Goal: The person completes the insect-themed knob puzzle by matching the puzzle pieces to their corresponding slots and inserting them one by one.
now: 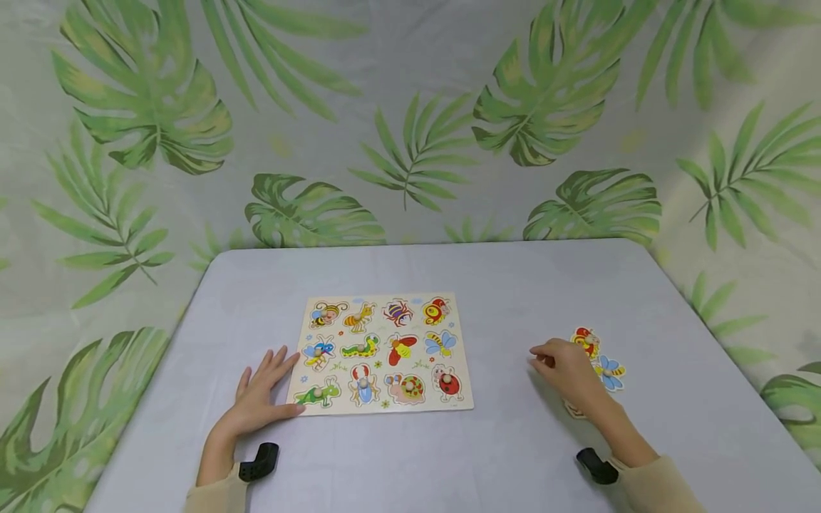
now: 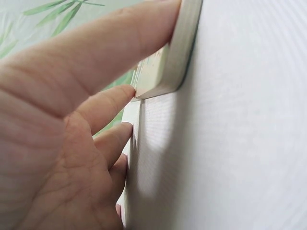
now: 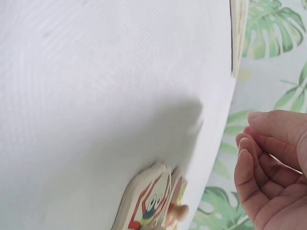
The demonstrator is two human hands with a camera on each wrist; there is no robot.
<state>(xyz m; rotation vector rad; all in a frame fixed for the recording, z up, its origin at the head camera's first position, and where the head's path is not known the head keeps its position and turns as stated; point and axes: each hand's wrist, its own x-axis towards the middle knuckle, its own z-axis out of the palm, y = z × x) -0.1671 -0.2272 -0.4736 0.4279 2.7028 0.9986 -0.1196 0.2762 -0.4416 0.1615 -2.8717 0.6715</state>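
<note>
Pale puzzle board [image 1: 383, 326], three rows of bright bug pieces [image 1: 402, 349], left of centre on a white surface [image 1: 410, 463], left hand [image 1: 259, 395], fingers spread, touching its edge, right hand [image 1: 567, 367] loosely curled, empty, leaf-print fabric [image 1: 410, 164] behind.

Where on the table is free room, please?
The tabletop is bare between the bug puzzle board and the right hand, and from the board to the leafy backdrop. It's crowded at the left hand and around loose bug pieces.

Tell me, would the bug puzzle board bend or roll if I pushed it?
The puzzle board probably won't bend: its edge looks thick. It likely won't roll, because it's lying flat with straight sides.
</note>
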